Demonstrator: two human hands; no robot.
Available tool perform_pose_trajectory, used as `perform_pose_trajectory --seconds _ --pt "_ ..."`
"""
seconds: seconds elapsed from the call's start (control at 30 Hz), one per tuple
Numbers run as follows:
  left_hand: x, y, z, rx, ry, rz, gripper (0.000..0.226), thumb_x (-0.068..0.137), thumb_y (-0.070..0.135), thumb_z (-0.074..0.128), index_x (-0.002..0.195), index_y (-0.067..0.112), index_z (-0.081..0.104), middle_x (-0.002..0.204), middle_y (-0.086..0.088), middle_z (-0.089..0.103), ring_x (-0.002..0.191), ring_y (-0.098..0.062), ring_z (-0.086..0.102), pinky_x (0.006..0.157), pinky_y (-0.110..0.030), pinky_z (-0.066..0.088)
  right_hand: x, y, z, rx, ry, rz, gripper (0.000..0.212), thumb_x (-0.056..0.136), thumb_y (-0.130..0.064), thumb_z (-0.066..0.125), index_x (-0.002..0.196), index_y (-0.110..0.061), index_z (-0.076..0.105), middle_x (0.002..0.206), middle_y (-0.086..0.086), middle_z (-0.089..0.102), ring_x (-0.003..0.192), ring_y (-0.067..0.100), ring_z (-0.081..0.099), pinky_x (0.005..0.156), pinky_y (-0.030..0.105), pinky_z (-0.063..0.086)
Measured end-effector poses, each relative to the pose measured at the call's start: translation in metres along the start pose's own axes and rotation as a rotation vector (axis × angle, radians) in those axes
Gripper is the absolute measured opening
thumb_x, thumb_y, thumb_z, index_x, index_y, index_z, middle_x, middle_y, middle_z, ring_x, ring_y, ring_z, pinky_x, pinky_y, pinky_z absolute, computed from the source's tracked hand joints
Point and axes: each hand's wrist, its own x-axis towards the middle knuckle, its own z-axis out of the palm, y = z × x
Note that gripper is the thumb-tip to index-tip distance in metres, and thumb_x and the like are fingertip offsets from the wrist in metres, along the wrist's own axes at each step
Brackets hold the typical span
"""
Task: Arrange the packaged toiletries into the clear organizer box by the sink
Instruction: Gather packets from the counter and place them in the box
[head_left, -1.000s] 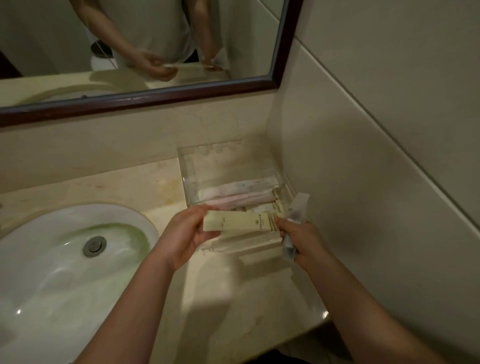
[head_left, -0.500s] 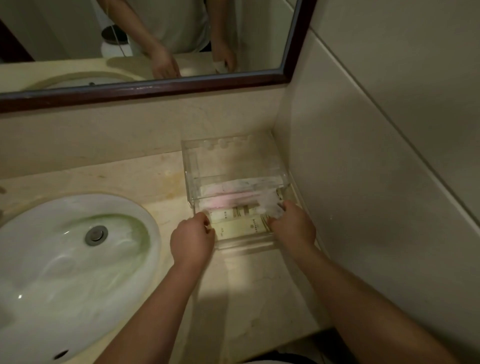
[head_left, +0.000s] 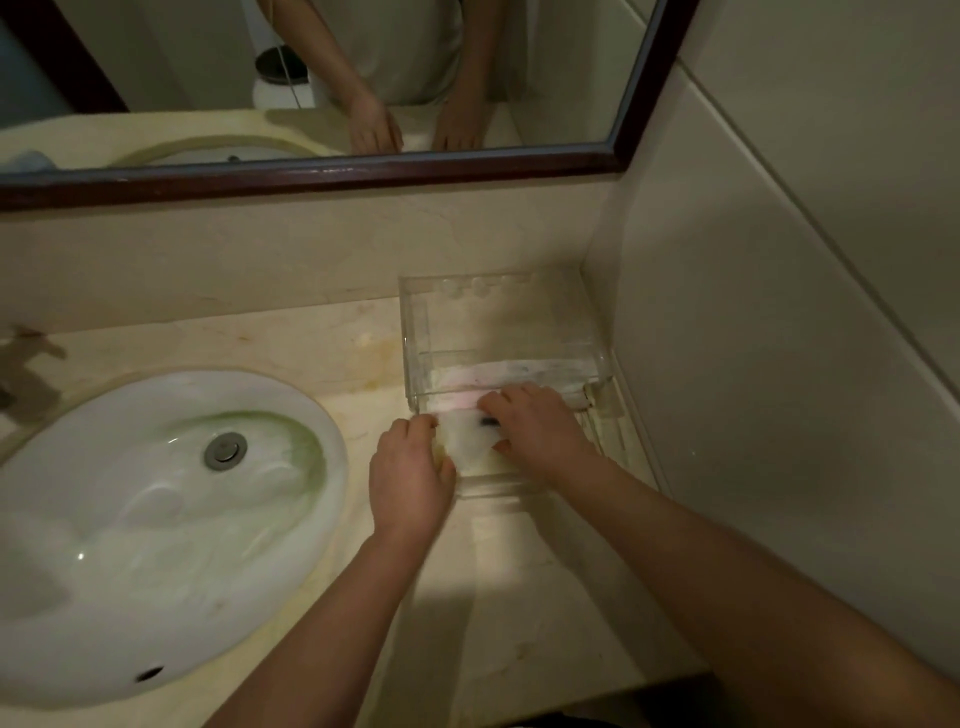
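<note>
The clear organizer box (head_left: 582, 332) stands on the counter in the corner, right of the sink. Pink and white packaged toiletries (head_left: 498, 372) lie across its middle. A translucent white packet (head_left: 470, 442) with a small dark item inside lies over the box's front section. My left hand (head_left: 410, 480) grips the packet's left end with curled fingers. From above, my right hand (head_left: 537, 434) presses and holds its right end. The cream packages underneath are hidden by the packet and my hands.
A white sink basin (head_left: 130, 545) with a metal drain (head_left: 225, 451) fills the left. The faucet (head_left: 23, 371) sits at the far left edge. A dark-framed mirror (head_left: 311, 179) runs above, and a tiled wall (head_left: 779, 364) closes the right side. Beige counter (head_left: 519, 597) lies in front of the box.
The cream package went down into the box's front section. Both hands then moved inward, and a translucent white packet now lies over it under my hands.
</note>
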Motion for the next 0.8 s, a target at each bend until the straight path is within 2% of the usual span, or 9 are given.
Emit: perform_pose_trajectory --seconds 0.13,0.2,0.3,0.37,0.47,0.57,0.63,0.7,0.8 --pt "-0.007 0.002 0.0 -0.051 0.094 0.032 0.049 0.069 0.002 0.059 0.117 0.009 0.055 0.109 -0.011 0.054 0.099 -0.027 0.051 0.085 -0.036 0.046 -0.007 0.01 -0.001 0.061 0.038 0.03 0.059 0.069 -0.043 0.072 0.123 -0.024 0.057 0.116 0.004 0.06 0.109 0.028 0.05 0.091 0.041 0.042" --pt "-0.014 0.007 0.001 -0.027 0.094 0.157 0.051 0.068 0.001 0.06 0.118 0.01 0.057 0.115 -0.012 0.055 0.104 -0.028 0.05 0.088 -0.038 0.046 -0.019 0.017 0.002 0.103 0.137 0.078 0.044 0.075 -0.043 0.066 0.115 -0.023 0.062 0.107 0.004 0.062 0.103 0.028 0.053 0.086 0.04 0.046" --pt "-0.017 0.011 0.009 0.055 0.028 0.306 0.045 0.071 0.006 0.068 0.114 0.017 0.065 0.118 -0.01 0.06 0.106 -0.03 0.053 0.082 -0.041 0.049 -0.031 0.026 0.008 0.147 0.228 0.206 0.022 0.083 -0.034 0.061 0.101 -0.022 0.068 0.097 0.003 0.062 0.095 0.027 0.054 0.077 0.036 0.046" --pt "-0.011 0.009 0.013 0.072 0.009 0.298 0.034 0.07 0.005 0.072 0.101 0.019 0.071 0.108 -0.006 0.064 0.097 -0.028 0.057 0.074 -0.038 0.049 -0.032 0.029 0.012 0.203 0.222 0.272 0.014 0.083 -0.029 0.066 0.094 -0.021 0.07 0.093 0.003 0.061 0.093 0.024 0.053 0.072 0.032 0.043" --pt "0.0 0.001 0.017 0.082 -0.009 0.271 0.026 0.065 -0.001 0.075 0.082 0.019 0.073 0.085 0.001 0.066 0.079 -0.024 0.055 0.063 -0.031 0.04 -0.029 0.03 0.016 0.287 0.208 0.284 0.011 0.078 -0.023 0.072 0.089 -0.02 0.073 0.089 0.004 0.06 0.09 0.025 0.056 0.073 0.034 0.048" --pt "0.005 -0.001 0.014 0.121 -0.03 0.224 0.027 0.063 -0.003 0.074 0.077 0.02 0.071 0.078 0.002 0.064 0.075 -0.024 0.054 0.062 -0.032 0.038 -0.027 0.03 0.018 0.328 0.193 0.32 0.011 0.076 -0.018 0.074 0.086 -0.02 0.074 0.088 0.005 0.061 0.09 0.026 0.056 0.074 0.036 0.049" --pt "0.007 0.003 0.014 0.126 -0.009 0.215 0.034 0.062 -0.005 0.07 0.087 0.017 0.071 0.09 -0.002 0.066 0.083 -0.027 0.056 0.066 -0.034 0.043 -0.029 0.028 0.018 0.296 0.212 0.329 0.013 0.076 -0.016 0.073 0.089 -0.019 0.073 0.091 0.005 0.061 0.091 0.026 0.056 0.075 0.036 0.049" --pt "0.004 0.008 0.015 0.14 -0.045 0.281 0.047 0.064 -0.003 0.065 0.107 0.014 0.068 0.114 -0.007 0.065 0.104 -0.032 0.057 0.078 -0.038 0.048 -0.032 0.023 0.017 0.228 0.239 0.297 0.021 0.076 -0.014 0.068 0.097 -0.018 0.071 0.098 0.006 0.063 0.095 0.027 0.056 0.078 0.037 0.05" --pt "-0.002 0.012 0.019 0.258 -0.239 0.363 0.056 0.085 0.024 0.052 0.14 0.017 0.046 0.149 -0.005 0.044 0.139 -0.033 0.035 0.106 -0.044 0.036 -0.04 0.012 0.021 0.155 0.245 0.199 0.037 0.081 -0.019 0.051 0.113 -0.014 0.068 0.113 0.01 0.067 0.105 0.031 0.061 0.089 0.039 0.052"
